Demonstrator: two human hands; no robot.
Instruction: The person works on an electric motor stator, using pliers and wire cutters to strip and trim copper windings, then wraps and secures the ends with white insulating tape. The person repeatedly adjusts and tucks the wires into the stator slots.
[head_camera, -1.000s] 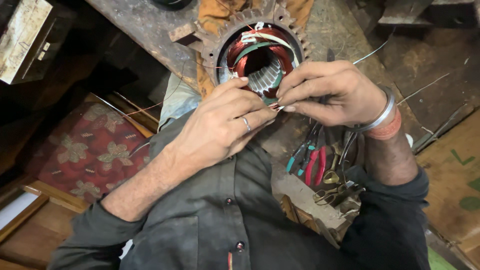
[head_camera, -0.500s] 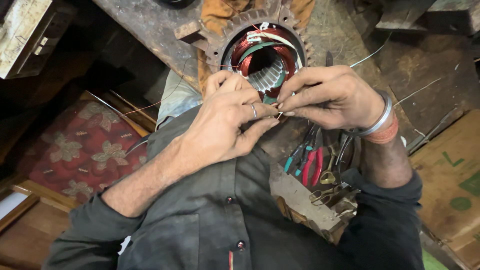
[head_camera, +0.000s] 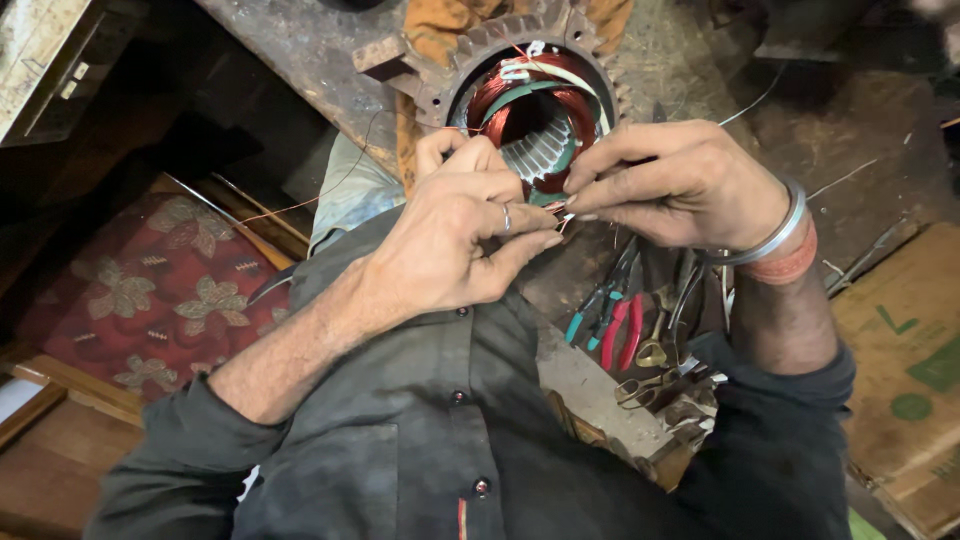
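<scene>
Motor stator, copper windings, with thin wire end at its 6 o'clock.
Left hand and right hand fingers pinch the wire: probably light, springy, kink-prone; grip near tip. Stator looks heavy, rigid. Pliers at 5 o'clock.

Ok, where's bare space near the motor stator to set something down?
Bare grey bench left of the motor stator, and dusty surface to its right. Crowded below the right hand, where pliers and scissors pile up.
</scene>
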